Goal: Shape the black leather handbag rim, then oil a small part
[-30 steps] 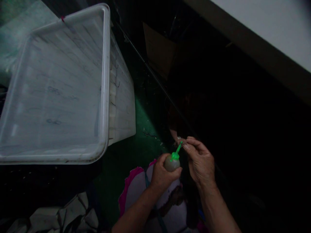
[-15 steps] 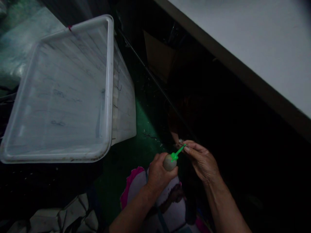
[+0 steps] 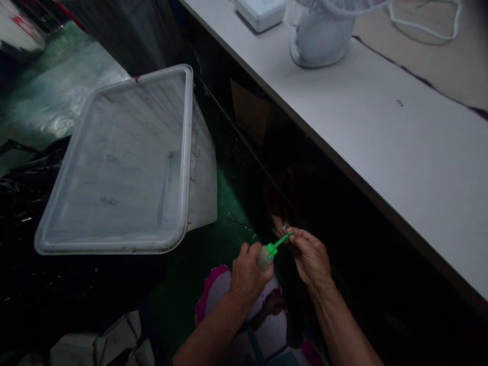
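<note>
My left hand (image 3: pixel 247 272) is wrapped around a small squeeze bottle (image 3: pixel 265 258), its rounded, pale greyish body partly hidden by the fingers. A bright green nozzle (image 3: pixel 280 240) slants up and right from the bottle. At its tip, the thumb and fingers of my right hand (image 3: pixel 311 256) are pinched together. A tiny glinting piece (image 3: pixel 284 227) shows by those fingertips, but I cannot tell what it is or whether it is held. Both hands are above my lap, over a pale apron (image 3: pixel 215 290) with a pink edge.
A large translucent plastic tub (image 3: pixel 186 152) stands on the green floor to the left. A white table (image 3: pixel 381 132) runs along the right, bearing a white box (image 3: pixel 261 12) and a pale container (image 3: pixel 320 43). Black plastic (image 3: pixel 30 198) lies at far left; a cardboard piece (image 3: pixel 249 109) is under the table.
The view has tilted up, so more of the tabletop and the objects on it show. Both hands keep their hold, with the green nozzle tip still at the right fingertips.
</note>
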Available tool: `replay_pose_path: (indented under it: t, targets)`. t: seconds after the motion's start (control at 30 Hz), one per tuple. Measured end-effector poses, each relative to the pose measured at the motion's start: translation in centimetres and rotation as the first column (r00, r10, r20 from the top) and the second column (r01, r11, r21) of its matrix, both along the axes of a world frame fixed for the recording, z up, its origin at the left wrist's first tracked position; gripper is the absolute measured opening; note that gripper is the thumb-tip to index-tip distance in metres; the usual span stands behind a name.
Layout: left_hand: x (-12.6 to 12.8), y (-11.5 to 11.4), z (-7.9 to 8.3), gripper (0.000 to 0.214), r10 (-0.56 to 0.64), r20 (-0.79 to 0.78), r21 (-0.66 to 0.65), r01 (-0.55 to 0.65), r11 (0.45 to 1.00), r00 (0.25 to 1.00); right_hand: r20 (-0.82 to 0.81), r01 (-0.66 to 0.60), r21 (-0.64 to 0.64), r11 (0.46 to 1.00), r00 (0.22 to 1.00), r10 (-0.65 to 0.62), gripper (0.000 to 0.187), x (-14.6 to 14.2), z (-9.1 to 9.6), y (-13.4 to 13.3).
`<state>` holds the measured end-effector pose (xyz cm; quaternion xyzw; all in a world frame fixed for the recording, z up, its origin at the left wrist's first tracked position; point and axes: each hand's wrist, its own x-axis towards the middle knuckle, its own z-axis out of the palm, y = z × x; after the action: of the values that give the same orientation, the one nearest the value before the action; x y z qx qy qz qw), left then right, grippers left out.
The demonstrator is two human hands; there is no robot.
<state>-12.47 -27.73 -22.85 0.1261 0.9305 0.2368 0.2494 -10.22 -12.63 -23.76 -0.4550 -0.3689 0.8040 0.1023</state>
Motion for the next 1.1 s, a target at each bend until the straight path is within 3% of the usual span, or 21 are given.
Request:
replay_pose_path:
  t: [0.1,0.2,0.3,0.4,0.47,0.57,0.67,0.73,0.77,0.83,0.9,1.0,1.1]
  targets:
    - [0.4,0.2,0.7,0.034,0.076,0.089,0.082,-0.084,0.993,0.993,0.014,0.051,0.075,0.996,0.999,-0.052,0.025,0.0,-0.5,-0.8]
    - [1.4,0.9,1.2,0.024,0.203,0.304,0.173,-0.264,0.949,0.931,0.042,0.075,0.180,0.981,0.996,-0.083,0.025,0.2,-1.1,-1.4]
    - [2.5,1.8,1.7,0.028,0.332,0.584,0.183,-0.519,0.835,0.741,0.104,0.018,0.325,0.945,0.993,-0.054,0.020,0.5,-1.3,-1.7]
    - [3.2,2.4,2.0,0.039,0.389,0.724,0.118,-0.658,0.743,0.570,0.140,-0.075,0.448,0.891,0.990,0.013,0.013,0.5,-1.0,-1.4]
    - [3.5,2.6,2.0,0.043,0.393,0.759,0.101,-0.691,0.716,0.519,0.147,-0.119,0.527,0.842,0.988,0.048,0.011,0.4,-0.5,-1.3]
    - [3.6,2.9,2.0,0.047,0.394,0.800,0.083,-0.734,0.674,0.452,0.178,-0.188,0.676,0.712,0.980,0.089,0.008,0.4,-0.2,-1.3]
    - [3.0,3.2,2.2,0.050,0.444,0.813,0.060,-0.813,0.579,0.376,0.211,-0.246,0.753,0.610,0.969,0.130,0.006,1.1,-0.4,-1.7]
    - [2.1,3.3,2.5,0.052,0.456,0.809,0.086,-0.842,0.533,0.371,0.232,-0.261,0.739,0.621,0.964,0.128,0.007,1.8,-0.5,-1.7]
    - [1.6,3.2,2.7,0.054,0.436,0.814,0.107,-0.837,0.537,0.384,0.249,-0.257,0.706,0.660,0.962,0.109,0.010,2.1,-0.5,-1.6]
    - [0.8,2.7,2.9,0.058,0.339,0.847,0.151,-0.795,0.587,0.411,0.300,-0.250,0.590,0.768,0.951,0.079,0.023,2.6,-0.2,-1.2]
    - [0.4,1.9,2.9,0.059,0.219,0.886,0.199,-0.761,0.617,0.410,0.338,-0.269,0.488,0.830,0.935,0.105,0.037,2.5,0.3,-0.5]
    - [0.7,0.6,2.4,0.059,0.132,0.907,0.239,-0.748,0.620,0.399,0.311,-0.296,0.470,0.831,0.937,0.158,0.039,1.7,1.0,0.2]
    - [1.3,-0.1,1.8,0.063,0.139,0.917,0.214,-0.755,0.620,0.373,0.282,-0.268,0.459,0.847,0.948,0.147,0.038,1.0,1.2,0.2]
